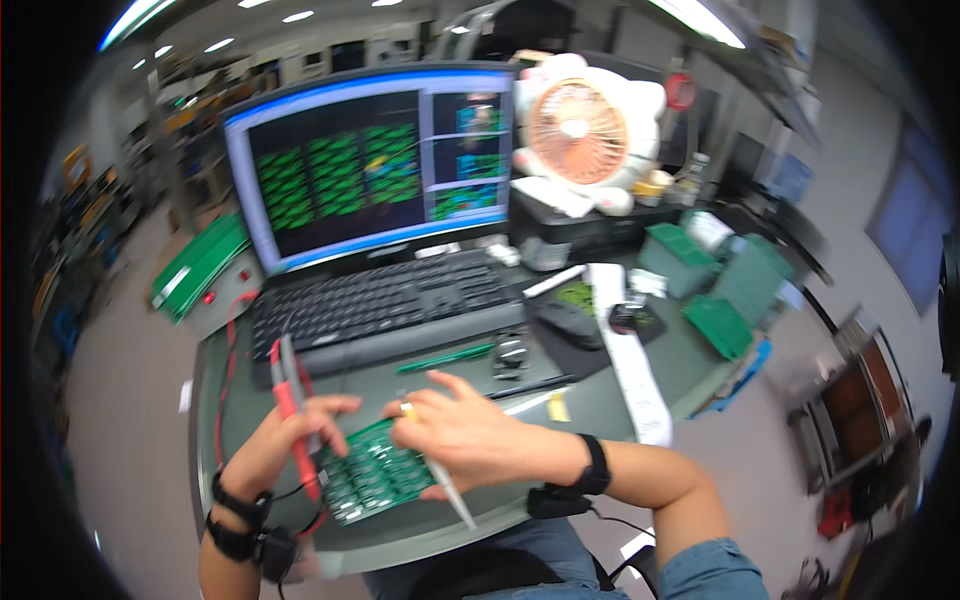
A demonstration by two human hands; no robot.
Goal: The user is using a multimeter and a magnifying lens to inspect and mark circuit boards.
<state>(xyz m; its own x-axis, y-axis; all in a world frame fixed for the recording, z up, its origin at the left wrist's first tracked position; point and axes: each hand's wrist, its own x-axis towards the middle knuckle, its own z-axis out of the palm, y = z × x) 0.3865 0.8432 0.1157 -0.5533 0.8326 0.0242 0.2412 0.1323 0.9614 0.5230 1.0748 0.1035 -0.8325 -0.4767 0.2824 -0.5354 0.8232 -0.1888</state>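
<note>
In front of me, a green circuit board panel [372,485] with rows of small repeated sections lies tilted between my hands. My left hand [283,440] is closed around a red test probe [288,392], which points up and away; a slim grey piece runs alongside it. Its fingers reach over the board's left edge. Over the board's right side is my right hand [465,428], its fingers bent and a ring on one. A slim white stick [453,495] sticks out beneath that hand, apparently gripped in it. The fingertips are slightly blurred, and the right palm hides part of the board.
Behind the board sit a black keyboard [385,310] and a monitor [375,165] showing green patterns. A green pen [445,358], a mouse [570,325] and a long paper strip [630,370] lie to the right. A green-topped box [205,270] with red leads stands left; a fan [578,130] stands behind.
</note>
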